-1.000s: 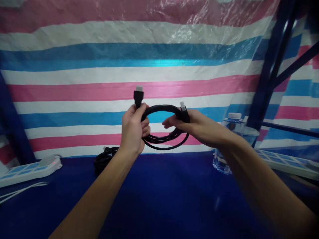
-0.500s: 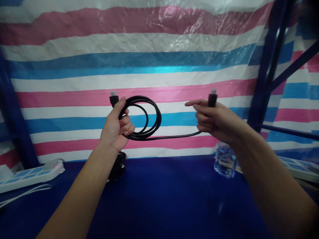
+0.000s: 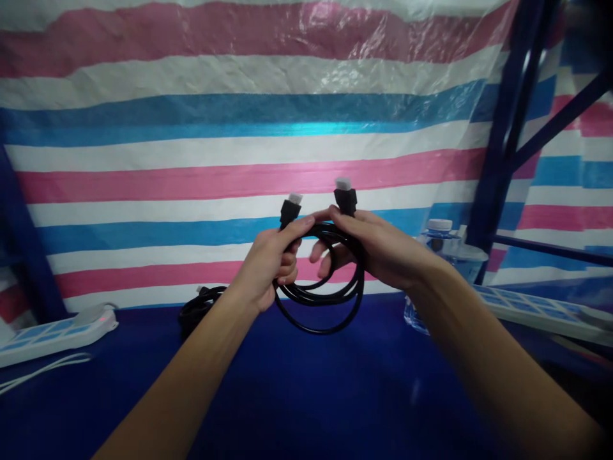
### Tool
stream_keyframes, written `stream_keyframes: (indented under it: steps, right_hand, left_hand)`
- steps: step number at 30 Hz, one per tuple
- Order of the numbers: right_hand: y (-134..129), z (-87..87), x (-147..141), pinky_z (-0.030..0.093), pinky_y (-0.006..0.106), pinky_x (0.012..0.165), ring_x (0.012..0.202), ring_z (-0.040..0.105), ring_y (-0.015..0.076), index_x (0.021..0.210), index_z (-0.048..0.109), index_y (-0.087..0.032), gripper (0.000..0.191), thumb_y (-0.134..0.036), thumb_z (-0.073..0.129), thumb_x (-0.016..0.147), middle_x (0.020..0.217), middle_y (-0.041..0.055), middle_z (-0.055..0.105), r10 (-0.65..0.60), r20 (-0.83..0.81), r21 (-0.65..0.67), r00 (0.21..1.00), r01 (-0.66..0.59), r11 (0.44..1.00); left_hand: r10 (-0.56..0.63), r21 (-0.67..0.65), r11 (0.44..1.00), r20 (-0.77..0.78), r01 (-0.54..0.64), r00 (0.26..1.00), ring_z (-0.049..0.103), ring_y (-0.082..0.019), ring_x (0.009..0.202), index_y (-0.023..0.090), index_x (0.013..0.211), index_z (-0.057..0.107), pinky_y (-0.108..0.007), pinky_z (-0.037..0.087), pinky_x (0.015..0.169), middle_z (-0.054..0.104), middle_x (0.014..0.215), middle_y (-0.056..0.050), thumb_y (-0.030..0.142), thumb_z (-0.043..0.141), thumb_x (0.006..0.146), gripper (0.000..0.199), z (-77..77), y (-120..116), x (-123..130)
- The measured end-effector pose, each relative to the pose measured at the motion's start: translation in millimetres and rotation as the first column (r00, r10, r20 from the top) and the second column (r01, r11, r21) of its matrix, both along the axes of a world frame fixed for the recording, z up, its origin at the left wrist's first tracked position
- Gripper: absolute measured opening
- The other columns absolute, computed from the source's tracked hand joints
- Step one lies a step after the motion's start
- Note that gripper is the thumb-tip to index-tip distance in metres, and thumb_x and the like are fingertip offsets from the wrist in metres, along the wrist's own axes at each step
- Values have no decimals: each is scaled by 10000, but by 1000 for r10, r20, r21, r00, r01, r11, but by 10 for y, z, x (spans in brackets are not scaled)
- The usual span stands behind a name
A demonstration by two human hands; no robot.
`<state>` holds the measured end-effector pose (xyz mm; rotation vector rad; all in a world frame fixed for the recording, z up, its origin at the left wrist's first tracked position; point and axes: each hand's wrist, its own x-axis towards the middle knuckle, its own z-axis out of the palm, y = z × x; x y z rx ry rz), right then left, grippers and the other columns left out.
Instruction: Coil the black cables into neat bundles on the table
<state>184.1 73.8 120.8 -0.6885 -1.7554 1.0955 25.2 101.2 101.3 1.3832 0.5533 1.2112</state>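
A black HDMI cable, wound in loops, hangs in the air between my two hands above the blue table. My left hand is closed around the left side of the coil, and one plug sticks up above its thumb. My right hand grips the right side of the loops, its thumb on top and some fingers reaching through behind them. The other plug stands up over the right hand. Both plugs point upward with pale ends, a short gap apart. The right palm is partly hidden.
On the blue table, another black cable bundle lies behind my left forearm. A white power strip and white cord are at left. Clear bottle and second power strip stand at right. Striped sheeting hangs behind.
My right hand has come left with its plug and now meets the coil. My left hand has shifted right and slightly down. The straight length of cable between them is now a hanging loop.
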Motion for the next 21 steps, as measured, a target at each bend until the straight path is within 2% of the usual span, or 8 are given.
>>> stream_keyframes:
  steps: [2,4,7,9,11,13,16,21]
  right_hand:
    - [-8,-3,-2,436,242,505,483,535,113,900,558,-146,315,-449,470,881,598,19,564,-2,20,-34,1000,2,999]
    - [-2,-13,-16,374,207,429,390,386,63,821,528,-163,300,-461,509,857,485,-55,416,-69,-38,-67,997,67,996]
    - [16,-40,-64,269,179,357,359,209,31,729,474,-184,323,-480,578,804,458,-105,253,-170,-89,-63,981,165,984]
    - [22,-53,-87,233,175,343,363,225,30,728,504,-176,304,-442,649,756,463,-98,277,-181,-50,9,982,182,983]
    - [20,-51,-86,259,178,348,368,286,38,743,551,-159,239,-339,707,717,452,-86,329,-169,18,56,985,168,984]
    - [10,-33,-58,317,190,365,370,323,45,697,549,-150,195,-247,718,698,435,-81,348,-167,39,46,985,165,985]
    - [-14,8,6,361,203,382,365,313,36,647,523,-147,196,-192,706,698,446,-86,331,-189,-22,10,982,190,982]
    - [9,6,29,332,194,371,355,289,26,678,547,-143,173,-182,714,695,446,-93,332,-189,-100,-26,977,187,982]
  left_hand:
    - [14,16,1000,-30,-13,999,112,-11,308,180,536,410,-170,138,300,163,392,116,482,667,676,421,-25,7,31]
    - [-4,-23,1000,-30,3,1000,144,-15,300,179,530,416,-171,164,301,164,391,112,523,647,679,441,-23,15,41]
    - [-13,-54,998,-13,13,1000,187,-21,293,175,527,435,-172,210,306,195,384,103,534,615,703,439,-8,36,34]
    - [22,-31,999,5,-22,1000,204,-23,290,172,528,450,-171,217,306,214,378,99,499,628,706,413,-4,57,17]
    - [36,-33,999,23,-36,999,216,-21,292,164,534,469,-167,220,307,229,377,97,467,650,700,389,1,77,-13]
    - [5,-63,998,38,-2,999,219,-17,298,153,553,497,-165,242,316,241,384,98,455,658,700,373,17,84,-54]
    - [-35,-70,997,41,37,999,227,-14,304,136,589,539,-169,281,333,250,392,100,467,662,695,368,55,62,-107]
    - [-27,-14,1000,33,28,999,246,-22,301,128,628,566,-187,317,349,267,393,96,496,624,720,384,48,27,-75]
